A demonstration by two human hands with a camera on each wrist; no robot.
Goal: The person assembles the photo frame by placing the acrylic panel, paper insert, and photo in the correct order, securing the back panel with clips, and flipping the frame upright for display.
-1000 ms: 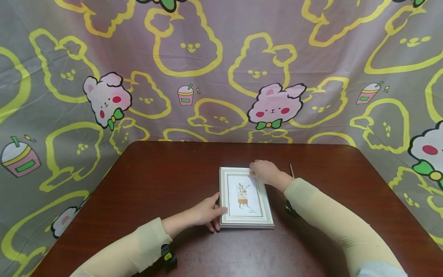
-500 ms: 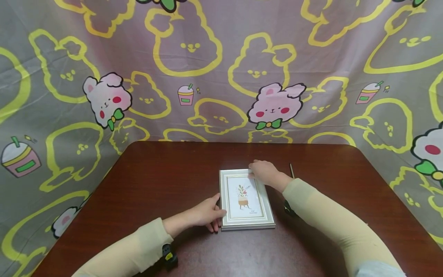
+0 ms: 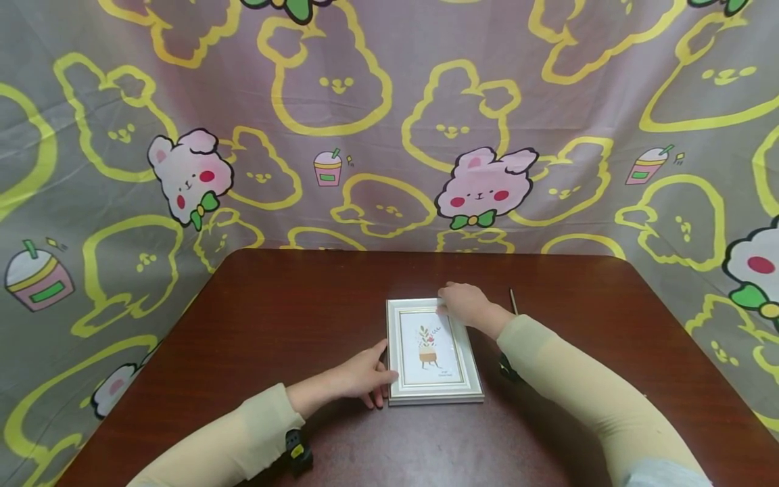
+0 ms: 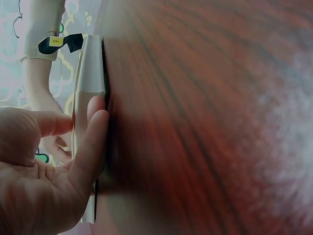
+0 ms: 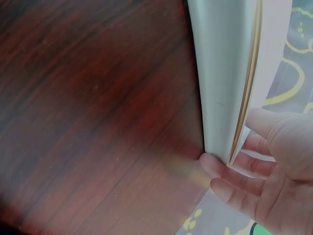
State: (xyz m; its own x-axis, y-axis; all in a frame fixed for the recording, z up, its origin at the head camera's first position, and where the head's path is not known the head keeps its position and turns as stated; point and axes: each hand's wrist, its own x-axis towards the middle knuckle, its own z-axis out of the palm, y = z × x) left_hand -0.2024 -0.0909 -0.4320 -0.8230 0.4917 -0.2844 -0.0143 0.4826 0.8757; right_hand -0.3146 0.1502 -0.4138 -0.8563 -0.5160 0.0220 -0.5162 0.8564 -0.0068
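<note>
A white picture frame (image 3: 435,352) with a potted-plant print lies flat, face up, on the dark brown table (image 3: 286,304). My left hand (image 3: 365,375) is at the frame's near left corner. Its straight fingers (image 4: 93,137) press against the side edge of the frame (image 4: 90,68) and the thumb rests on the border. My right hand (image 3: 465,302) is at the far right corner. In the right wrist view its fingers (image 5: 230,178) curl under the corner of the frame (image 5: 222,73) and the thumb lies over the front.
A thin dark stick (image 3: 513,301) lies on the table just right of my right hand. A cartoon-rabbit cloth (image 3: 389,122) hangs behind and around the table. Bare tabletop stretches to the left, right and front of the frame.
The frame has slid a very little toward me and to the right. Both hands stay at their corners.
</note>
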